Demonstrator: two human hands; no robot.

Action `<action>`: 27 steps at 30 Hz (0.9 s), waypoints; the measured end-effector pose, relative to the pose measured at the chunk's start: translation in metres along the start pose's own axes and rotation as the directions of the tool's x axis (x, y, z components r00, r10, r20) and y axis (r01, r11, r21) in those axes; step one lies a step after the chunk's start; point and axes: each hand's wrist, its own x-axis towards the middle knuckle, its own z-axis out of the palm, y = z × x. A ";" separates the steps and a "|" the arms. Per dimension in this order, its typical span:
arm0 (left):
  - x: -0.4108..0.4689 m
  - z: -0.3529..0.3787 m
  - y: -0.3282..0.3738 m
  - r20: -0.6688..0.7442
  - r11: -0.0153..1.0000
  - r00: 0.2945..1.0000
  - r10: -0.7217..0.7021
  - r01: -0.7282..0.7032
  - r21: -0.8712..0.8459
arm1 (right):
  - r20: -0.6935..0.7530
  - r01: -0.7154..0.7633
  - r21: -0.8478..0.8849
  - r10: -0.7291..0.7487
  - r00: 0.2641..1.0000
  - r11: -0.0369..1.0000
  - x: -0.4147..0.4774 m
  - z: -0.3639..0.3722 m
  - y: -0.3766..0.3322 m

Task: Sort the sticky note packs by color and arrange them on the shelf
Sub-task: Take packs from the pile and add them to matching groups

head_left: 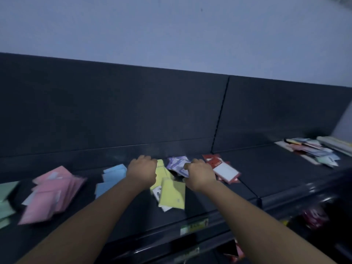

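wall (171, 25): plain pale blue-grey, above | back panel (114, 103): dark, one vertical seam | light: dim, bluish

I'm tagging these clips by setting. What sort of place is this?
Probably a shop's stationery aisle: a dark display shelf with a price label on its front rail, wrapped goods grouped as pink packs, blue packs and yellow packs, and red stock on the level below.
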 end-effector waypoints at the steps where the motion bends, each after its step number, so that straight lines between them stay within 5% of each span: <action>1: 0.004 0.000 0.016 0.000 1.000 1.000 0.014 -0.014 -0.004 | 0.006 -0.015 0.000 0.015 1.000 1.000 -0.005 0.000 0.016; 27: 0.205 0.018 0.348 -0.024 0.896 0.904 0.427 -0.427 -0.118 | 0.079 -0.456 -0.017 0.456 0.886 0.890 -0.003 0.017 0.361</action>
